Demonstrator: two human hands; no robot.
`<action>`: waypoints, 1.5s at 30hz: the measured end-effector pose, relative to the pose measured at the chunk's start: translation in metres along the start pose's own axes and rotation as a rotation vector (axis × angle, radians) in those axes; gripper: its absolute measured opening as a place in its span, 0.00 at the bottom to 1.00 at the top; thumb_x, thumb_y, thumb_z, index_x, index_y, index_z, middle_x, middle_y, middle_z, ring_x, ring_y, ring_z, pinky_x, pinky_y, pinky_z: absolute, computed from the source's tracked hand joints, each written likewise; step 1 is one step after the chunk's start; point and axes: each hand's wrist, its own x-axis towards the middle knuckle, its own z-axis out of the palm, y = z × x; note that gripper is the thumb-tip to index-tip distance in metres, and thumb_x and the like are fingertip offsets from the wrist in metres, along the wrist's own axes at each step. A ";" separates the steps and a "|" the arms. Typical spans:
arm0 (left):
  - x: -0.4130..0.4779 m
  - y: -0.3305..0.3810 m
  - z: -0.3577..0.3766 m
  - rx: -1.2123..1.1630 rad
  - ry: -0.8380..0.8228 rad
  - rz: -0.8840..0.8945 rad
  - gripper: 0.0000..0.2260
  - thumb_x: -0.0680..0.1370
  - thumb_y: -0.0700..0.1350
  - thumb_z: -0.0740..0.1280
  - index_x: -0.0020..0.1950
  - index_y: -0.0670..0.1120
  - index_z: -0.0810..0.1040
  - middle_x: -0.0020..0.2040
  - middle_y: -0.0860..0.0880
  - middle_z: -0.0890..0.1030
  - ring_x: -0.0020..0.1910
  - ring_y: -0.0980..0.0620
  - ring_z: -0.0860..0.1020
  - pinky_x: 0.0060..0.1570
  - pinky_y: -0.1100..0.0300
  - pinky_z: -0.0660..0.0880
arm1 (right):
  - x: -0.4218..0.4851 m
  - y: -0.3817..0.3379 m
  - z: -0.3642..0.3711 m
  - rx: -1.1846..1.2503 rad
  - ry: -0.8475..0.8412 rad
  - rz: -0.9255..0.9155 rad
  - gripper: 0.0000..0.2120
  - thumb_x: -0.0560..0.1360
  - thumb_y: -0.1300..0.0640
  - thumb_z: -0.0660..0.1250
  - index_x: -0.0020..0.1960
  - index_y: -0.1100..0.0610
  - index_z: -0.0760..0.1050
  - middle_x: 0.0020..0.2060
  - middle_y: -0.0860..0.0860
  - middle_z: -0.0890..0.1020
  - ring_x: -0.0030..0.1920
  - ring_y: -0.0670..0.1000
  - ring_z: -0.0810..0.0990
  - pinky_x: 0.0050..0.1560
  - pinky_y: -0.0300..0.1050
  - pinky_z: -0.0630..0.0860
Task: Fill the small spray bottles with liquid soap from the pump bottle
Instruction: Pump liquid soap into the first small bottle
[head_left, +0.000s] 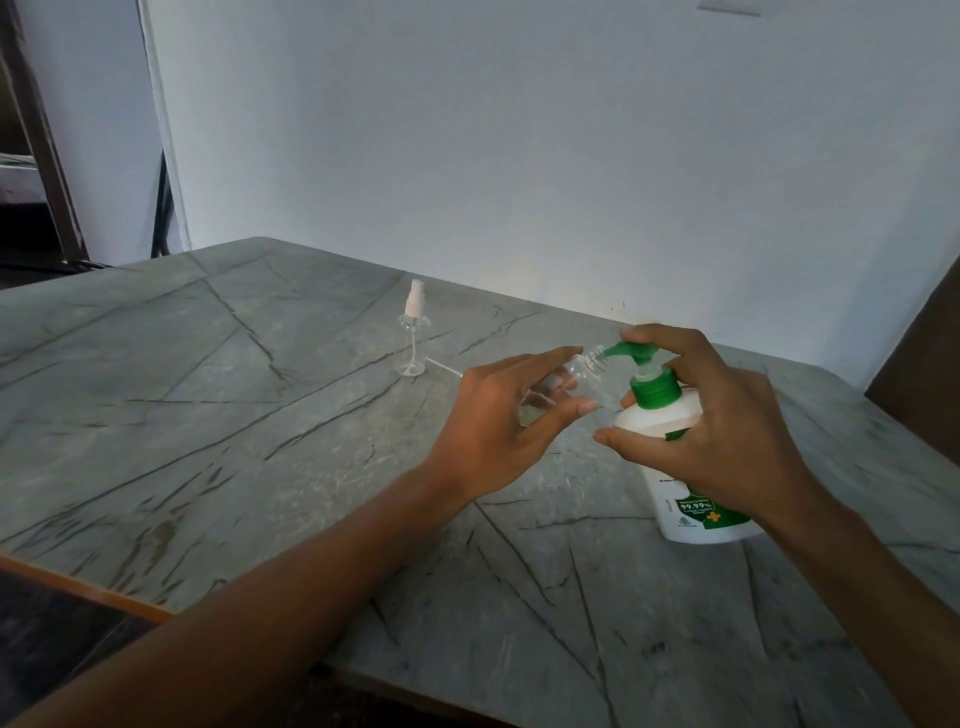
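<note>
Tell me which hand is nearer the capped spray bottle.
Left. The left hand lies just right of the capped spray bottle, holding an open bottle; the right hand is farther right, on the pump bottle.

Forearms reach forward; left hand (493, 421) pinches spray bottle (584, 374); right hand (727, 426) fingers (670, 338) curl round pump bottle (649, 421).

Grey stone-pattern desk (260, 415), dark veins crossing in all directions, far left corner rounded. Orange-brown edge strip (78, 582) along near left side; dark mottled surface (47, 654) below it, kind unclear. Plain pale wall (519, 130) directly behind desk, bluish under dim, even light. Dark wooden door frame (47, 156) at far left, finish worn. Brown slanted panel (919, 353) at right edge, kind unclear.
</note>
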 end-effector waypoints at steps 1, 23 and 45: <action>0.000 0.000 0.000 -0.001 0.007 -0.004 0.22 0.75 0.53 0.71 0.64 0.43 0.77 0.50 0.49 0.84 0.45 0.58 0.82 0.45 0.63 0.81 | -0.001 0.000 0.000 -0.010 -0.003 0.004 0.38 0.62 0.38 0.76 0.68 0.35 0.63 0.47 0.36 0.81 0.45 0.42 0.82 0.48 0.36 0.78; -0.002 0.001 0.003 0.032 -0.010 0.012 0.20 0.74 0.50 0.72 0.63 0.41 0.78 0.47 0.49 0.84 0.43 0.62 0.79 0.44 0.76 0.73 | 0.001 0.001 0.002 0.013 0.031 0.009 0.34 0.59 0.37 0.76 0.61 0.39 0.66 0.51 0.46 0.82 0.47 0.48 0.82 0.48 0.43 0.80; -0.001 -0.002 0.002 0.054 0.024 0.013 0.21 0.75 0.50 0.72 0.64 0.42 0.77 0.48 0.49 0.84 0.42 0.59 0.81 0.44 0.69 0.78 | 0.004 0.000 0.004 0.001 -0.006 0.010 0.37 0.61 0.39 0.78 0.65 0.38 0.65 0.50 0.43 0.82 0.47 0.47 0.81 0.48 0.45 0.80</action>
